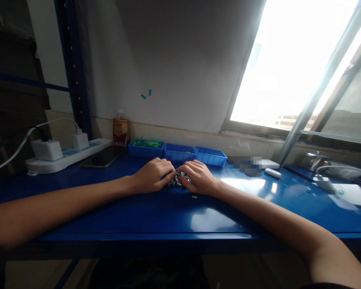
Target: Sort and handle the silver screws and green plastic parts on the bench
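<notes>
A small heap of metal screws (175,182) lies on the blue table, gathered between my two hands. On the left side of it, my left hand (155,175) rests with curled fingers and thumb closed against the screws. My right hand (198,176) closes on the heap from the other side, with some screws showing between its thumb and fingers. The fingertips hide part of the heap. One loose screw (194,197) lies apart, just in front of my right hand.
Behind my hands stand three blue bins: one with green packets (146,150), a middle one (179,153) and a right one (211,156). A phone (103,156), power strip (69,156) and drink bottle (120,129) are at left. White chargers (325,184) lie right.
</notes>
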Tool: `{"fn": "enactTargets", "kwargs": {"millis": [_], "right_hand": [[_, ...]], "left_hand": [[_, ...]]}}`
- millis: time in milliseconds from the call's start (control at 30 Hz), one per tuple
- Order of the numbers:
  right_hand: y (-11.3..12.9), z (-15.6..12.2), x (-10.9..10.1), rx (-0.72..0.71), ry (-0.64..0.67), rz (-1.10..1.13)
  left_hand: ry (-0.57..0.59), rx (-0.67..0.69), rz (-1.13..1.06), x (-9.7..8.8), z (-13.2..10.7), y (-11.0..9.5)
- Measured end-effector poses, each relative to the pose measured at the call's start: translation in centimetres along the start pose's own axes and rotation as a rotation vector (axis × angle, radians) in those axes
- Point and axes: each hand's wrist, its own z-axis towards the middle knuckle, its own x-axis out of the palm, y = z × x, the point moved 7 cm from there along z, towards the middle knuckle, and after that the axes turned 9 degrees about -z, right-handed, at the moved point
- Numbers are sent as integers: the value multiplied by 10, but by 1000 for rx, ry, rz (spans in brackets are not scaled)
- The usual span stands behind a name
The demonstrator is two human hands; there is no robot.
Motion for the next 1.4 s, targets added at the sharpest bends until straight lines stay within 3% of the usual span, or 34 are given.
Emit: {"fn": "enactTargets", "kwargs": {"millis": [100,300,667,967,1133,1267,1400], "right_hand": [[1,1,-1,-9,2,-13],[4,4,-6,-6,-5,-36],[2,2,-5,2,-23,30],[1,4,-10,-59,-43,-48],[-46,-7,-2,167,-46,-151],[-96,-31,13,382,24,-253],[-125,-48,25,513,116,-342]], "left_hand": [[3,-1,-5,2,0,1],[-106,-14,-67,-5,-2,2],[-60,9,-32,-5,-1,-2],[-27,14,-6,0,-1,3],[53,-97,43,8,1,13],[120,-70,-16,13,2,11],[128,-86,-96,13,2,11]]}}
